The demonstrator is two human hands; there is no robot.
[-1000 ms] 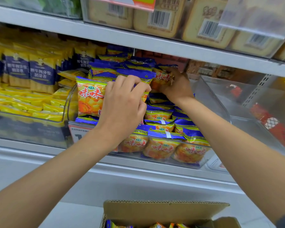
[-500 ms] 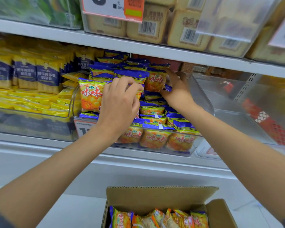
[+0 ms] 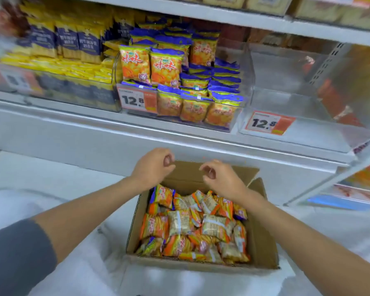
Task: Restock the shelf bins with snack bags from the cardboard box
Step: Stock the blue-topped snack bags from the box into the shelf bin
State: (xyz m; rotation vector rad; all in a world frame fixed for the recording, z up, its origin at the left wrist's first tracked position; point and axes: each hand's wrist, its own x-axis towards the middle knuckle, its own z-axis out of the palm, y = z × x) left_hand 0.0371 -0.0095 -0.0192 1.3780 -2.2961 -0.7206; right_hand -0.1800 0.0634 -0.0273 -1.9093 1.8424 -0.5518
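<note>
Left hand [image 3: 153, 167]: seen above the far left corner of the cardboard box [image 3: 263, 242], fingers loosely curled, nothing held.
Right hand [image 3: 220, 177]: seen above the far edge of the box, near the left hand but apart from it, fingers loosely curled, nothing held.
Cardboard box: placed below the shelf [image 3: 73, 129], flaps open, its far flap raised behind the hands.
Snack bags in box [image 3: 192, 225]: orange bags are heaped loosely across the whole box, lying at mixed angles; none is touched by either hand.
Shelf bin [image 3: 247, 60]: a clear bin is set on the shelf straight above the box.
Snack bags in bin [image 3: 166, 66]: two are stood upright at the left with more behind them; others are stacked flat at the right and along the front.
Price tag [image 3: 135, 100]: "12.8" is shown on the bin's front left.
Neighbouring bin [image 3: 286, 97]: a clear bin just right of the stocked one, with a second "12.8" tag [image 3: 268, 123] at its front.
Yellow and navy packs [image 3: 68, 43]: held in the bin to the left.
Sleeve [image 3: 15, 253]: grey, seen on the left arm.
</note>
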